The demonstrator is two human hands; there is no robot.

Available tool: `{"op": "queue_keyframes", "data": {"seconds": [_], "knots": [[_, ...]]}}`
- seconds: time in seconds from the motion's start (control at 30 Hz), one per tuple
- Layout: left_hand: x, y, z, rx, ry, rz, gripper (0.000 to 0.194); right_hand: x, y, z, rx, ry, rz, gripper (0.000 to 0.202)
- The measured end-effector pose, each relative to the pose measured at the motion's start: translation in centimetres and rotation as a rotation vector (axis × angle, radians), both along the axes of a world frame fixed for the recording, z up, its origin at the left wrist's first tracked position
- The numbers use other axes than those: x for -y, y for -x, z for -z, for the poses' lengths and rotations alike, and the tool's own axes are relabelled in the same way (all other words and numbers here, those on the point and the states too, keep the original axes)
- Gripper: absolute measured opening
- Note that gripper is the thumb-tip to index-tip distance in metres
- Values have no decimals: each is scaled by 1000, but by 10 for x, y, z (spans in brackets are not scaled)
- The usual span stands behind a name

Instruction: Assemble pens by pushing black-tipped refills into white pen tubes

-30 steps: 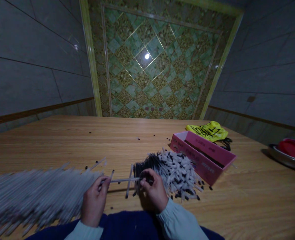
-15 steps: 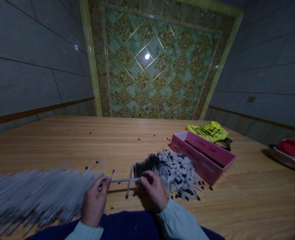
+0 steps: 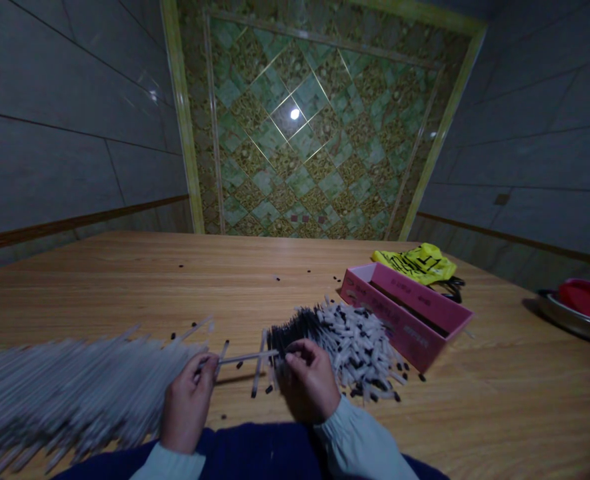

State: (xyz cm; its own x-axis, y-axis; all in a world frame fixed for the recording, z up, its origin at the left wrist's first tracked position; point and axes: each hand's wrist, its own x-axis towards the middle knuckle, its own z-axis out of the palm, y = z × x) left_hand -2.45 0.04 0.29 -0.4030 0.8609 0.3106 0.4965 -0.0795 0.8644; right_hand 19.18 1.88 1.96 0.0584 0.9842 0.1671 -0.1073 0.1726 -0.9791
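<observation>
Head view. A thin pale tube (image 3: 245,359) is held level above the table (image 3: 125,280), pinched at one end by the fingers of the left hand (image 3: 187,407) and at the other by the fingers of the right hand (image 3: 307,383); both hands are closed on it. The tube is just in front of the small pile (image 3: 349,347) of short pale and black-tipped pieces, whose near edge is touched or overlapped by the right hand.

Risks, as judged from this moment: the tube is slender and gripped only at its tips, so it could be bent or let slip if the ends are pressed unevenly. The right wrist lies against the small pile, so pieces could be nudged and scattered among the black bits (image 3: 255,393) already loose on the table in front of the pile. A second tube (image 3: 259,360) lies crosswise under the held one and could be caught and dragged along.

Appearance of the tube: straight, narrow, whitish-grey, seemingly translucent, with a darker left end; finer detail cannot be told in the dim light.

Left of the small pile, a large blurred heap of long tubes (image 3: 69,393) lies fanned out. Right of the pile stands an open pink box (image 3: 425,313); beyond the box, a yellow bag (image 3: 415,261); far right of it, a metal dish (image 3: 569,319).
</observation>
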Motion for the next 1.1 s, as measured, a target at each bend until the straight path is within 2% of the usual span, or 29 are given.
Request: {"op": "queue_keyframes", "data": {"seconds": [0.2,0.27,0.5,0.73,0.83,1.0,1.1], "knots": [[1,-1,0,17,18,29,39,3,2,1,-358,240,-184,16],[1,-2,-1,10,35,36,39,2,2,4,-390,267,-200,18],[0,-2,0,-35,26,37,38,-1,2,11,-90,161,-145,34],[0,-4,-2,-43,34,72,38,2,3,6,127,41,-53,17],[-1,-1,-3,-42,53,46,38,-5,-6,8,204,-46,24,13],[-1,5,-1,5,70,-37,40,-23,-41,1,140,-122,275,23],[-2,6,2,67,48,-45,42,-28,-59,-6,135,-180,486,29]]}}
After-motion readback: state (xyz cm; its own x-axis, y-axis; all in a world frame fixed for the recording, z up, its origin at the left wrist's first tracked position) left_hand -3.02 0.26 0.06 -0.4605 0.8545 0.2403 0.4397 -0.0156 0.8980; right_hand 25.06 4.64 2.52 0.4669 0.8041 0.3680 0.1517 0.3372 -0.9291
